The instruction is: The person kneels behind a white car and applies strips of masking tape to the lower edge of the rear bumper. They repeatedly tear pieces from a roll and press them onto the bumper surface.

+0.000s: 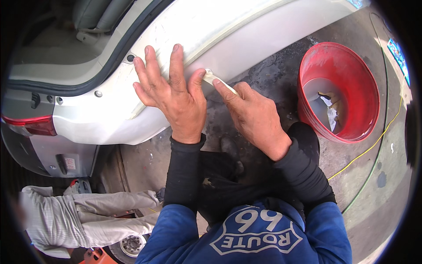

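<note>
The white car body panel [184, 26] stretches across the top, with a raised pale edge [237, 31] running along it. My left hand [176, 92] is spread over the panel, fingers apart, and its thumb meets the tip of a narrow cream-coloured strip [224, 84]. That strip is in my right hand [257, 116], whose fingers are closed round it with the thumb or finger laid along its length. Whether it is a stick or a folded strip, I cannot tell. Its far end lies against or just over the panel's lower face.
A red bucket [303, 101] with cloudy water and scraps in it stands at the right. Yellow and dark cables [373, 147] cross the concrete floor beyond it. At the left are a red tail lamp [39, 125] and another person's legs [114, 202] near a wheel [132, 244].
</note>
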{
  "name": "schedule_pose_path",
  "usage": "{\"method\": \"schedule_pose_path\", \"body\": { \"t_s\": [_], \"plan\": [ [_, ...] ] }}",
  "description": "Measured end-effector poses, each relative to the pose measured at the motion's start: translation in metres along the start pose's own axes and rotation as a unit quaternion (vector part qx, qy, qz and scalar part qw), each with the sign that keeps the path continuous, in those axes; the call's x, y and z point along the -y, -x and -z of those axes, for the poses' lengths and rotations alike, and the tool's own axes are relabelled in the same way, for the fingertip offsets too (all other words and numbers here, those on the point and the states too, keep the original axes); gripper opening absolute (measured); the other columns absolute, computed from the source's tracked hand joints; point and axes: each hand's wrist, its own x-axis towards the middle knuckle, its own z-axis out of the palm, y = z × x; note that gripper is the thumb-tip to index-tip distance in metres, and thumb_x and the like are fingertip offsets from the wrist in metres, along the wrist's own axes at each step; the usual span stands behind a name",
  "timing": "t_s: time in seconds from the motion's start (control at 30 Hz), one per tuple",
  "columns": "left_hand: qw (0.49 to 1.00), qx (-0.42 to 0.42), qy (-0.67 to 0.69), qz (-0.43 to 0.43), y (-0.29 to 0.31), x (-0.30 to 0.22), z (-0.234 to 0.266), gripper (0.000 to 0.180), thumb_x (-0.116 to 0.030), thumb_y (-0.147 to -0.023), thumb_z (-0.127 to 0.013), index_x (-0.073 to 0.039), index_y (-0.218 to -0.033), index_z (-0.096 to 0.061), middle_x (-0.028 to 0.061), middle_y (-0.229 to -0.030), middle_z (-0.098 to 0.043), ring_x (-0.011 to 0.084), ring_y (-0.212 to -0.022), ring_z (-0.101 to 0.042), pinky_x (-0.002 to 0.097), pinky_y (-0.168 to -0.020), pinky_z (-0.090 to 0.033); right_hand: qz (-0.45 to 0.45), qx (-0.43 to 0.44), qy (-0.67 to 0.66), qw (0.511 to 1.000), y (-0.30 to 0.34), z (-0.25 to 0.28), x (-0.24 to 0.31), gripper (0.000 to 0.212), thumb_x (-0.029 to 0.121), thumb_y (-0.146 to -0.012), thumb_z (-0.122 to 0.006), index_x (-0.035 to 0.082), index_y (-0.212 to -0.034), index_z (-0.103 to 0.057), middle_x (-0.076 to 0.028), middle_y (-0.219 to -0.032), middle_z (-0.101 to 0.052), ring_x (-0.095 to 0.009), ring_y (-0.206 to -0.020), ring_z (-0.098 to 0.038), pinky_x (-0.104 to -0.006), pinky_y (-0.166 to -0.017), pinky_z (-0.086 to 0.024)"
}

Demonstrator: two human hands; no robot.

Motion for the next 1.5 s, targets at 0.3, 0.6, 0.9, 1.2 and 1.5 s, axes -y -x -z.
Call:
{"method": "schedule_pose_path", "body": {
  "t_s": [0.3,0.6,0.9,1.2,1.5],
  "plan": [
    [1.0,0.022,-0.002,-0.005,-0.001,-0.002,0.003,0.091,-0.045,-0.081,-0.085,-0.023,-0.158,-0.042,0.0137,-0.168,-0.026,0.0411,-0.156,-0.018,0.0696,-0.117,-0.007,0.018,-0.05,-0.007,0.999,-0.005,-0.005,-0.004,0.05,0.008,-0.086,-0.068,0.013,-0.136,-0.064,-0.005,-0.084,-0.054,-0.024,-0.074,-0.062,-0.0384,-0.063,-0.054],
    [0.999,0.003,-0.038,-0.039,0.009,0.012,-0.013,0.092,-0.045,-0.083,-0.081,-0.02,-0.16,-0.037,0.0205,-0.168,-0.026,0.0423,-0.155,-0.021,0.0617,-0.115,-0.014,-0.043,0.484,-0.093,0.869,0.038,-0.034,0.018,0.023,0.022,-0.092,-0.06,0.009,-0.091,-0.079,-0.02,-0.087,-0.073,-0.04,-0.082,-0.072,-0.0487,-0.073,-0.058],
    [0.997,-0.033,0.07,-0.029,0.015,0.005,0.006,0.072,-0.028,-0.079,-0.088,-0.024,-0.144,-0.057,0.0141,-0.157,-0.045,0.0372,-0.152,-0.032,0.0573,-0.118,-0.018,-0.257,-0.022,-0.398,0.88,0.086,0.06,-0.048,0.057,-0.004,-0.092,-0.069,0.001,-0.146,-0.053,-0.01,-0.126,-0.068,-0.014,-0.111,-0.065,-0.0289,-0.099,-0.051],
    [0.602,-0.052,0.636,0.48,0.077,0.016,0.051,0.021,-0.022,-0.105,-0.063,-0.006,-0.118,-0.066,0.0049,-0.105,-0.07,0.0152,-0.085,-0.066,0.0329,-0.079,-0.053,-0.298,-0.155,-0.214,0.917,0.083,0.105,-0.124,0.027,0.02,-0.104,-0.066,-0.001,-0.12,-0.072,-0.006,-0.107,-0.071,-0.013,-0.097,-0.065,-0.0312,-0.09,-0.051],
    [0.354,-0.167,0.768,0.506,0.065,0.036,0.074,0.03,-0.023,-0.107,-0.057,-0.014,-0.136,-0.055,-0.0017,-0.09,-0.057,0.0102,-0.076,-0.053,0.0302,-0.07,-0.046,-0.248,-0.09,-0.047,0.963,0.097,0.089,-0.136,0.021,0.016,-0.104,-0.064,-0.001,-0.115,-0.072,-0.009,-0.103,-0.071,-0.017,-0.095,-0.063,-0.0335,-0.088,-0.05]
  ]
}}
